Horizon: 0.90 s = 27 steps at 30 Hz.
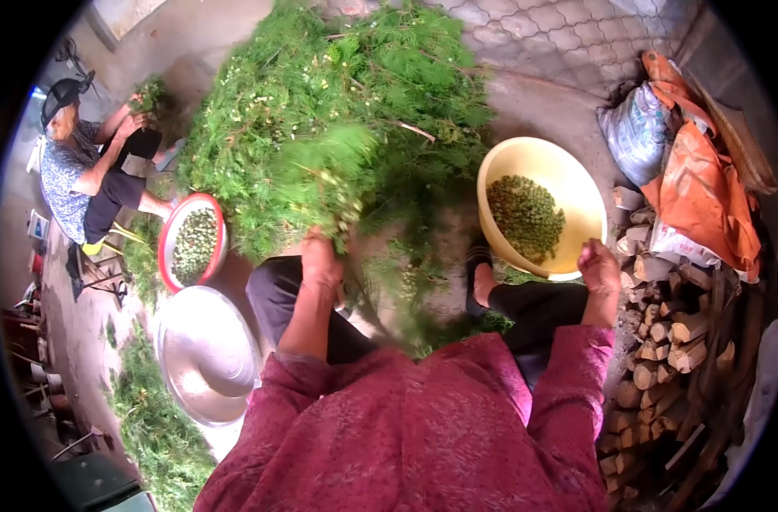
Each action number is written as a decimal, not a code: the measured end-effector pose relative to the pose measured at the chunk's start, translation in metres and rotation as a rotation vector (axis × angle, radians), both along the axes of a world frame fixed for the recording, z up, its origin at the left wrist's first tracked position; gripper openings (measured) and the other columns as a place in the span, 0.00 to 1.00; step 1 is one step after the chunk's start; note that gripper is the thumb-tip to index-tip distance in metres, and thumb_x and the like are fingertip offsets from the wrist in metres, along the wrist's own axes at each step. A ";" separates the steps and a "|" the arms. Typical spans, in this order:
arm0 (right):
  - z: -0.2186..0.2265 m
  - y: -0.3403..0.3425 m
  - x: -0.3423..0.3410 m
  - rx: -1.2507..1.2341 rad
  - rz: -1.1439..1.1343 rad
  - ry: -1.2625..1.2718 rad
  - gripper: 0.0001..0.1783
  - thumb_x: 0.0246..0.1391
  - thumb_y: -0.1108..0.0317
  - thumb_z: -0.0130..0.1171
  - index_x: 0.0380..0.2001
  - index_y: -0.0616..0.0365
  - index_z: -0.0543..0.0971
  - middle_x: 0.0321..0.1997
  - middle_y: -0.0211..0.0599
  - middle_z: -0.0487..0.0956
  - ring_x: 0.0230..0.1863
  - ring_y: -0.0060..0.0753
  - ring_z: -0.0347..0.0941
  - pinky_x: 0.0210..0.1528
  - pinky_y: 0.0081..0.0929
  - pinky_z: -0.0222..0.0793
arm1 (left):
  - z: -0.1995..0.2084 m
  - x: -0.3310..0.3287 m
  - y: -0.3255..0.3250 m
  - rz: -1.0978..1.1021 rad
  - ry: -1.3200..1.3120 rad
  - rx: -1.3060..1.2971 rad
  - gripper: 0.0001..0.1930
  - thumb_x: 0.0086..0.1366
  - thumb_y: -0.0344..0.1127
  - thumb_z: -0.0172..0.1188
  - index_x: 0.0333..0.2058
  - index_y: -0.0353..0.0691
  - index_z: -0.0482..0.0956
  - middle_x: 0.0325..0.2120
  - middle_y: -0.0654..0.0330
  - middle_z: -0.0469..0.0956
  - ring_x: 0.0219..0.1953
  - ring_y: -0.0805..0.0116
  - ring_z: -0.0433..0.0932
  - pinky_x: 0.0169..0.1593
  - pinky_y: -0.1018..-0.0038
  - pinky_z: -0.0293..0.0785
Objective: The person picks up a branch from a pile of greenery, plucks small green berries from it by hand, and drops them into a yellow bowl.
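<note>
Our left fingers [316, 245] grip a leafy bunch [327, 175].
It fans toward twelve o'clock from them; our right fingers [595, 253] curl beside the yellow basin's [578, 198] four o'clock edge, their hold we cannot tell.

Probably a home's work yard or shed: firewood [666, 328] piled near a sack [635, 136], patterned paving [568, 43], a basin [583, 200] and heaped greenery [320, 94] on the floor [534, 101]
</note>
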State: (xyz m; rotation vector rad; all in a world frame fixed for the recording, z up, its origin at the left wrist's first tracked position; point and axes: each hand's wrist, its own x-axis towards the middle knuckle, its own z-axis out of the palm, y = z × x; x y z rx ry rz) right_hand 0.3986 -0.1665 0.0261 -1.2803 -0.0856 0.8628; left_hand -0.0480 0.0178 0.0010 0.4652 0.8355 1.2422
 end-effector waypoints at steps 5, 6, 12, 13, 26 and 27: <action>-0.008 -0.005 0.014 0.172 0.015 0.096 0.07 0.47 0.67 0.53 0.29 0.59 0.73 0.23 0.28 0.74 0.21 0.19 0.68 0.24 0.19 0.65 | 0.052 -0.064 0.061 0.230 -0.118 0.102 0.09 0.58 0.31 0.48 0.38 0.39 0.66 0.25 0.57 0.69 0.23 0.71 0.64 0.24 0.79 0.61; -0.006 -0.006 0.013 0.192 0.036 0.096 0.08 0.47 0.67 0.53 0.30 0.59 0.73 0.24 0.28 0.75 0.21 0.18 0.69 0.24 0.18 0.65 | 0.055 -0.080 0.072 0.235 -0.215 0.145 0.10 0.58 0.33 0.48 0.38 0.39 0.64 0.25 0.58 0.68 0.23 0.71 0.63 0.25 0.79 0.61; -0.001 -0.007 0.009 0.170 0.036 0.067 0.10 0.48 0.66 0.53 0.32 0.60 0.73 0.25 0.29 0.74 0.22 0.18 0.69 0.25 0.18 0.66 | 0.045 -0.144 0.087 0.369 -0.359 0.067 0.11 0.61 0.38 0.43 0.32 0.36 0.66 0.22 0.59 0.67 0.23 0.69 0.63 0.28 0.73 0.62; 0.000 -0.007 0.008 0.172 0.027 0.066 0.10 0.48 0.66 0.53 0.32 0.60 0.73 0.26 0.29 0.74 0.22 0.18 0.69 0.26 0.17 0.66 | 0.039 -0.151 0.083 0.375 -0.375 0.023 0.11 0.61 0.39 0.42 0.32 0.36 0.66 0.22 0.59 0.67 0.23 0.69 0.63 0.28 0.73 0.62; 0.004 0.005 0.004 0.221 0.035 0.096 0.11 0.49 0.67 0.52 0.34 0.61 0.73 0.28 0.30 0.74 0.25 0.18 0.68 0.29 0.17 0.65 | 0.048 -0.172 0.075 0.593 -0.281 0.010 0.11 0.60 0.38 0.45 0.29 0.34 0.66 0.20 0.59 0.66 0.20 0.71 0.62 0.24 0.74 0.61; 0.003 0.004 0.005 0.236 0.065 0.093 0.11 0.49 0.67 0.51 0.35 0.62 0.72 0.28 0.30 0.74 0.25 0.18 0.68 0.29 0.17 0.65 | 0.048 -0.175 0.069 0.432 -0.474 0.133 0.11 0.60 0.39 0.45 0.30 0.35 0.65 0.20 0.59 0.66 0.20 0.70 0.62 0.24 0.74 0.61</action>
